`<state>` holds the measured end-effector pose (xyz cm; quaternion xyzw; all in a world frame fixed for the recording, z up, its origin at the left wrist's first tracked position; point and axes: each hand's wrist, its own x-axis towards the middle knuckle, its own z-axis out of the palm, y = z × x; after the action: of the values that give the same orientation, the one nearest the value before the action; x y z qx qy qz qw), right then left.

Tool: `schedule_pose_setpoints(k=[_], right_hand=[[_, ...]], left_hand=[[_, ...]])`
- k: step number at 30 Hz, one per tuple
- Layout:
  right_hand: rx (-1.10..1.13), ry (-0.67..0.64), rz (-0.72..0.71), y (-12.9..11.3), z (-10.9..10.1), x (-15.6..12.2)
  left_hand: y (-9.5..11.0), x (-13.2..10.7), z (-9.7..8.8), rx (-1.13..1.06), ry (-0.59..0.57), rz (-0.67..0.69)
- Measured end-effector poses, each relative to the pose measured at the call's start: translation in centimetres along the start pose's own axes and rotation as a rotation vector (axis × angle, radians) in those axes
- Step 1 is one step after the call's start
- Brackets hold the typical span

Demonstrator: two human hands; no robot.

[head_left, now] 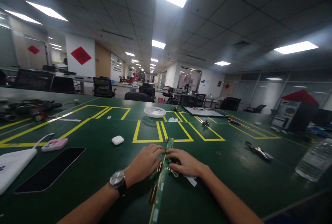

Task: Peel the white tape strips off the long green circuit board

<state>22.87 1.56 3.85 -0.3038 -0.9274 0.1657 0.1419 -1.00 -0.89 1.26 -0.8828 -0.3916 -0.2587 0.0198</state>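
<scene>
A long, narrow green circuit board (161, 186) lies on the table in front of me, running away from me. Brown-gold flex tabs (153, 193) stick out along its left edge. My left hand (145, 160), with a watch (118, 179) on the wrist, has its fingers closed at the board's left edge near a tab toward the far end. From the other side, my right hand (187, 162) grips the board with bent fingers and thumb. A small metallic piece and a white paper strip (192, 181) show under my right hand, partly hidden.
At the left lie a phone (52, 170), a white flat device (15, 168), a pink case (54, 144) and a white earbud case (117, 140). Farther back is a white basket (155, 112). Pliers (259, 150) and a water bottle (315, 160) are at the right.
</scene>
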Motion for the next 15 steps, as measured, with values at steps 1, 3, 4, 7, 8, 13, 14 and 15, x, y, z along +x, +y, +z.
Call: schedule_pose_setpoints(k=[1, 3, 4, 7, 8, 13, 14, 15], right_hand=[[0.021, -0.004, -0.031, -0.4, 0.1, 0.0], [0.056, 0.010, -0.070, -0.7, 0.3, -0.2], [0.067, 0.026, -0.076, -0.6, 0.3, -0.2], [0.089, 0.080, -0.062, 0.0, -0.3, -0.7], [0.096, 0.087, -0.053, 0.2, -0.6, -0.9], [0.134, -0.006, -0.048, 0.5, -2.2, -1.9], [0.148, -0.031, -0.050, 0.4, -2.4, -1.9], [0.164, -0.054, -0.050, 0.2, -2.5, -2.0]], left_hand=[[0.1, -0.1, 0.2, -0.010, -0.023, 0.000], [0.5, -0.3, 0.5, -0.031, -0.063, -0.006], [0.7, -0.4, 0.7, -0.041, -0.081, -0.010], [1.1, -0.6, 1.1, -0.062, -0.121, -0.012], [1.1, -0.7, 1.1, -0.065, -0.132, -0.009], [1.0, -0.8, 1.2, -0.073, -0.167, -0.005], [1.0, -0.8, 1.1, -0.069, -0.170, -0.003], [1.0, -0.8, 1.1, -0.063, -0.170, -0.002]])
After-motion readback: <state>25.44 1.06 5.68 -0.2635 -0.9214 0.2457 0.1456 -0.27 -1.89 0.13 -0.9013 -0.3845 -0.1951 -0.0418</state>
